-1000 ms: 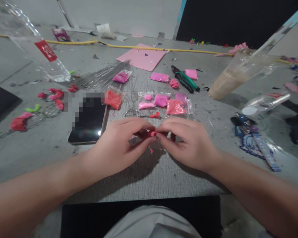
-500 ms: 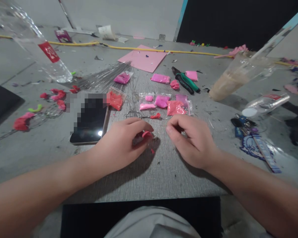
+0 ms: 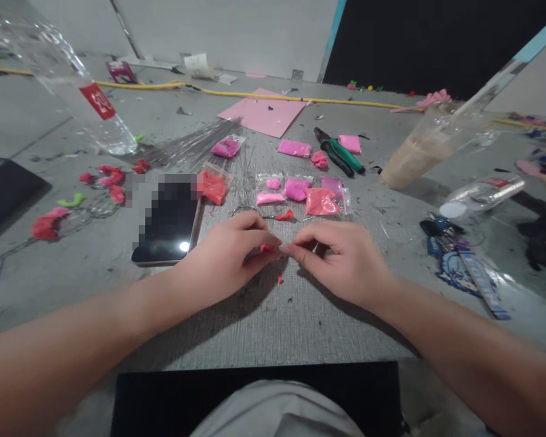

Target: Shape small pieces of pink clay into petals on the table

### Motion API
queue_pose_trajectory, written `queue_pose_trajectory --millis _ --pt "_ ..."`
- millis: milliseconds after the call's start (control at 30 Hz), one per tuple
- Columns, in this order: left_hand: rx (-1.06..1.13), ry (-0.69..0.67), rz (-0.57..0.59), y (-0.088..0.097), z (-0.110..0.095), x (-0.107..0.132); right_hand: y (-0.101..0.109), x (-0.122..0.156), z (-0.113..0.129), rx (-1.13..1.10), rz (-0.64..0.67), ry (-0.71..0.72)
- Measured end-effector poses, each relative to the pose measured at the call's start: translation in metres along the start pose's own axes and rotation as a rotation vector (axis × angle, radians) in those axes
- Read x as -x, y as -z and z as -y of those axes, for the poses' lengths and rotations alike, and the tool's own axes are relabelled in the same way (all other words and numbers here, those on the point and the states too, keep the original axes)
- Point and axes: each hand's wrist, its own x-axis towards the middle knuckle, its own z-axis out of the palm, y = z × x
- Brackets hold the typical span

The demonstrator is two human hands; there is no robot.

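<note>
Between the fingers of my left hand [image 3: 236,246] is a small piece of red modelling clay [image 3: 267,248], pinched and partly hidden. My right hand [image 3: 346,258] is closed in a pinch, its fingertips meeting those of the left. Whatever lies in that pinch is too small to make out. Just beyond my hands rests a twisted wire with a red clay tip [image 3: 284,215]. A red crumb [image 3: 279,279] lies on the grey table [image 3: 273,328] below my fingers. Past the wire are bags of pink clay [image 3: 297,187] and a bag of coral clay [image 3: 322,201].
A phone [image 3: 164,224] lies beside my left forearm, with red clay pieces on wires [image 3: 48,224] farther left. Green-handled pliers [image 3: 341,153], a pink sheet [image 3: 266,113] and thin wires [image 3: 186,142] lie beyond. A drink cup [image 3: 414,155] and keys [image 3: 441,227] are at right, a bottle [image 3: 91,103] at left.
My right hand has moved left, and its fingertips now meet my left hand's at the red clay. The left hand stays nearly in place, and the view has shifted slightly.
</note>
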Motion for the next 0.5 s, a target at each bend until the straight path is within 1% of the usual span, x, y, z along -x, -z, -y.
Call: queue_pose_trajectory --millis 167,267,333,400,467,500 --pt "-0.106 0.002 0.059 0.001 0.003 0.001 0.0 0.0 -0.003 0.001 -0.021 0.087" --pt "-0.155 0.013 0.084 0.001 0.002 0.002 -0.002 0.0 -0.004 -0.031 -0.026 0.099" --pt "-0.16 0.014 0.039 0.001 -0.001 0.003 -0.002 0.001 -0.003 -0.043 -0.019 0.084" --pt "-0.127 0.008 -0.052 0.003 -0.007 0.003 -0.002 0.001 -0.001 -0.057 -0.026 0.1" --pt "-0.027 0.036 -0.125 0.006 -0.013 0.003 -0.002 0.002 0.001 -0.086 -0.037 0.164" --pt "0.05 0.079 -0.128 0.008 -0.017 0.002 -0.002 0.003 0.002 -0.103 -0.032 0.209"
